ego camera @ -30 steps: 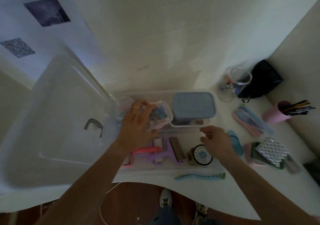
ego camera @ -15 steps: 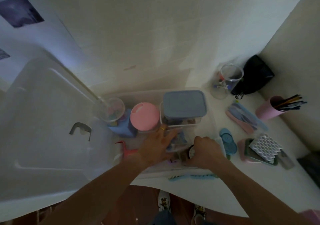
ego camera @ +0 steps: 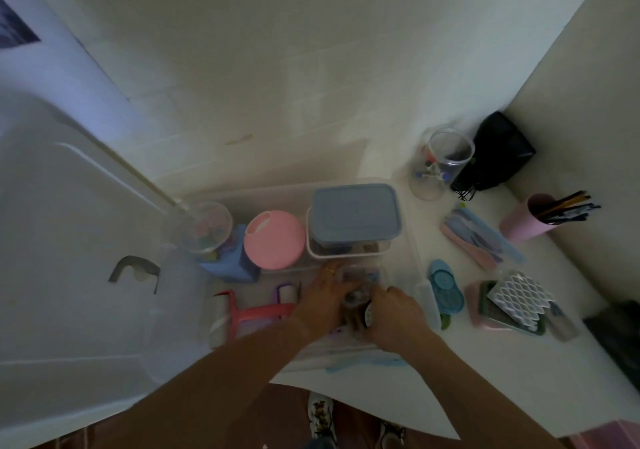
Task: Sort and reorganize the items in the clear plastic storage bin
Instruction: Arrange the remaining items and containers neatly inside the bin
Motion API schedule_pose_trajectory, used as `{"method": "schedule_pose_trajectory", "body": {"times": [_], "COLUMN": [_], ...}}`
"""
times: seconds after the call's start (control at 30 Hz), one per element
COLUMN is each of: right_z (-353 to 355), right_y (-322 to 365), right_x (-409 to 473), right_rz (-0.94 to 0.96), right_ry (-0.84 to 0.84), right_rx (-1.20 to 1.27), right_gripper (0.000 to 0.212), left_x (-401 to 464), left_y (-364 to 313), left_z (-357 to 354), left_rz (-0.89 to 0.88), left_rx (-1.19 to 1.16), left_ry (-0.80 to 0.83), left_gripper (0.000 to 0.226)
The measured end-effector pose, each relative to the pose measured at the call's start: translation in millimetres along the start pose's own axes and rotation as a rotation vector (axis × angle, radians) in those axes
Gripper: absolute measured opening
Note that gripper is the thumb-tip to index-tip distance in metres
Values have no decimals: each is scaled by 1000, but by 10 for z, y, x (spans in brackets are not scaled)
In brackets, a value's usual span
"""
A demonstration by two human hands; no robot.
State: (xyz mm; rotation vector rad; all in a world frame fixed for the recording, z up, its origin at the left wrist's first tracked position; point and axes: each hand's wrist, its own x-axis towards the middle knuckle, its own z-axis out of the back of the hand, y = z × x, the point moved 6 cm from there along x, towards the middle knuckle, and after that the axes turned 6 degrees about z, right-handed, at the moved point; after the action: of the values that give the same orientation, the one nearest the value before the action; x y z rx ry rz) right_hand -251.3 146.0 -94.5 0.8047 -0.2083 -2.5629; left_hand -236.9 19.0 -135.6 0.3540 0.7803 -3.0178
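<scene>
White table (ego camera: 485, 372) runs into a corner of pale walls; its near edge curves just behind the person's forearms. Clear plastic storage bin (ego camera: 403, 237) sits at the table's left part, its back wall near the rear wall, its lid (ego camera: 69, 241) leaning open past the left edge.

Inside, along the back: a clear cup (ego camera: 207, 225), a pink round lid (ego camera: 274, 239), a blue-lidded box (ego camera: 355, 213), close together. Front left holds a red-handled tool (ego camera: 258, 313) and a purple roller (ego camera: 287, 293), with bare floor between.

Left hand (ego camera: 320, 305), fingers curled, grips a small clear container (ego camera: 363, 275) at the bin's front right. Right hand (ego camera: 394, 313) lies touching it, fingers curled down over a round dark item (ego camera: 367, 313); whether they grasp it cannot be told.

Right of the bin: blue oval case (ego camera: 445, 291), white lattice piece (ego camera: 519, 298), pink cup of pencils (ego camera: 524, 218), clear jar (ego camera: 440, 164), black bag (ego camera: 498, 151) in the far right corner. A blue comb (ego camera: 367, 365) lies along the near edge.
</scene>
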Motion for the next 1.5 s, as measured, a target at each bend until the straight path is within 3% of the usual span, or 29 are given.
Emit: {"method": "schedule_pose_trajectory", "body": {"times": [0.07, 0.17, 0.3, 0.37, 0.5, 0.53, 0.63, 0.7, 0.8, 0.87, 0.97, 1.07, 1.13, 1.23, 1.3, 1.37, 1.43, 1.5], "right_z": [-1, -50, -161, -160, -193, -214, -174, -42, 387, 672, 788, 575, 327, -71, -262, -265, -185, -181], "right_y": [37, 63, 9, -17, -22, -25, -35, 15, 45, -100, -729, -1477, -1810, -1984, -1995, -2073, -2210, -2300], "right_x": [12, 51, 138, 170, 171, 163, 129, 32, -324, -668, -1113, -1212, -1127, -909, -793, -798, -875, -894], "right_rz": [26, 27, 53, 43, 22, 10, -24, -10, 105, 153, 32, -166, -236, -228, -199, -242, -280, -252], "right_ry": [37, 73, 214, 230, 229, 238, 230, 182, -92, -355, -629, -572, -468, -338, -297, -384, -537, -580], "right_rx": [-29, -8, 40, 80, 111, 110, 85, 51, 79, 188, 442, 478, 497, 537, 497, 488, 503, 523], "right_gripper": [45, 57, 99, 101, 95, 94, 94, 89, 62, 39, 17, 17, 22, 25, 26, 21, 15, 17], "left_x": [-18, -30, -3, -18, -79, -64, -6, -60, -123, -192, -419, -549, -477, -337, -205, -53, 66, 131], "left_y": [5, 53, 151, 173, 6, -38, 23, 11, -273, -692, -1540, -2342, -2512, -2337, -2096, -1886, -1787, -1753], "left_z": [-159, -224, -258, -245, -52, 27, 71, 189, 467, 716, 885, 504, -5, -770, -1102, -1410, -1532, -1555], "left_rz": [-17, -52, -111, -118, -128, -132, -142, -97, 39, 45, 11, -28, 86, 313, 418, 477, 526, 598], "left_rx": [148, 334, 505, 539, 168, 146, 211, 145, 44, -65, -359, -600, -627, -409, -248, -97, 46, 156], "left_ry": [181, 272, 280, 213, 84, 33, 87, 60, 4, -164, -305, -108, 48, 183, 81, 47, 23, 77], "left_gripper": [66, 67, 72, 75, 47, 46, 67, 63, 50, 53, 32, 32, 39, 54, 72, 87, 91, 93]}}
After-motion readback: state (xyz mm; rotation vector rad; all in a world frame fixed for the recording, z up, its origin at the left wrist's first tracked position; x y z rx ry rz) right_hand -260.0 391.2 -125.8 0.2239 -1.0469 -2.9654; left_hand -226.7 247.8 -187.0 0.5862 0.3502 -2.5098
